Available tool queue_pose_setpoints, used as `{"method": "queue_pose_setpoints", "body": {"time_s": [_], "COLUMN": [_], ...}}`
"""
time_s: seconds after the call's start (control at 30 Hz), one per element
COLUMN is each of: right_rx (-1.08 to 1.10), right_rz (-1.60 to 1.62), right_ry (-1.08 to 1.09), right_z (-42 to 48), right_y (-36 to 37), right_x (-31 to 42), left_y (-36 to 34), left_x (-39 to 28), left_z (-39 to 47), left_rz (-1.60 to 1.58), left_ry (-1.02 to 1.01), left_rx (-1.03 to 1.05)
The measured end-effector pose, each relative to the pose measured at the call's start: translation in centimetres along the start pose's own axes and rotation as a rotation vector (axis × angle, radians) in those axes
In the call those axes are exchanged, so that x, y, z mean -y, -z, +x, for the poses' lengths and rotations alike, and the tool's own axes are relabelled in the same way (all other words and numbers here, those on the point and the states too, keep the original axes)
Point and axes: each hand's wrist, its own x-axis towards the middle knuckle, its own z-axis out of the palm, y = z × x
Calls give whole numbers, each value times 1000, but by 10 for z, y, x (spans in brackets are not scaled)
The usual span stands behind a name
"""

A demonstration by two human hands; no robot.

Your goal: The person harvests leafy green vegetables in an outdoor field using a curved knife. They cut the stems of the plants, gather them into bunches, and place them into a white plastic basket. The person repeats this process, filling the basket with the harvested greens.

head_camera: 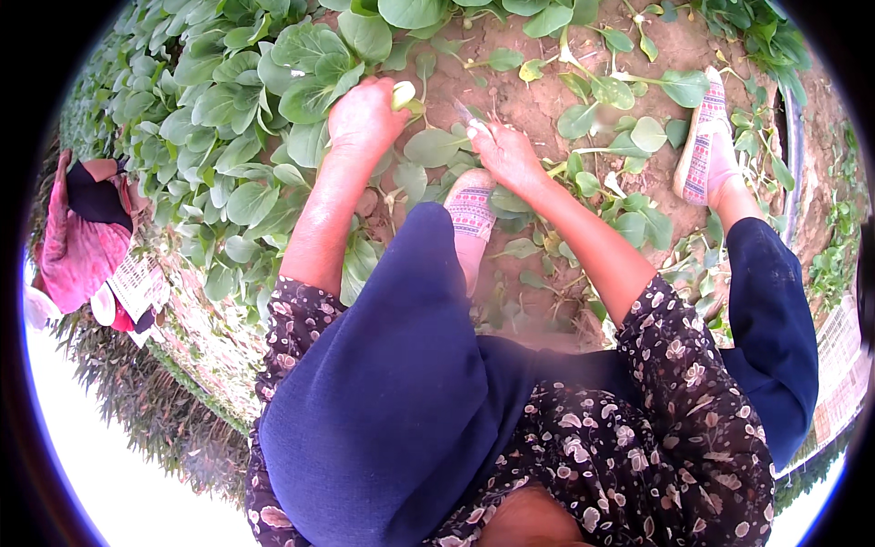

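My left hand is closed around the stalks of a leafy green resembling bok choy. Its pale, rounded base pokes out on the right side of the fist, and its broad leaves spread to the upper left. In my right hand is a small knife, the short blade pointing up and left toward the other hand, apart from the plant. Fingers hide most of the knife's handle. Loose leaves lie on the soil between and below both hands.
Dense standing greens fill the left side. Brown soil with scattered leaves and stems lies ahead. My patterned shoes are planted on the ground. Another person in pink clothing is at far left. A pale strip runs along the right.
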Motion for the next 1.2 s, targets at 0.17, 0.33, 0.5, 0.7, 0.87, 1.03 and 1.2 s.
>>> {"method": "queue_pose_setpoints", "body": {"time_s": [0.17,0.33,0.5,0.7,0.87,1.03,1.2], "right_rx": [28,43,135,263,275,76,-59], "right_rz": [-29,-35,24,-42,-238,-5,622], "right_ry": [18,52,-15,-124,-106,-68,28], "right_z": [6,11,20,22,15,-3,-20], "right_y": [-11,-16,-18,-15,-24,-11,2], "right_x": [0,-5,-4,0,12,1,42], "left_y": [-30,-44,-54,-66,-79,-44,-15], "left_x": [28,23,27,26,29,25,13], "left_z": [-21,-38,-43,-45,-52,-55,-72], "left_rz": [-11,-25,-69,-129,-155,-378,-1146], "left_ry": [-30,78,68,84,184,184,179], "left_rx": [-89,-115,-179,-195,-215,-330,-41]}}
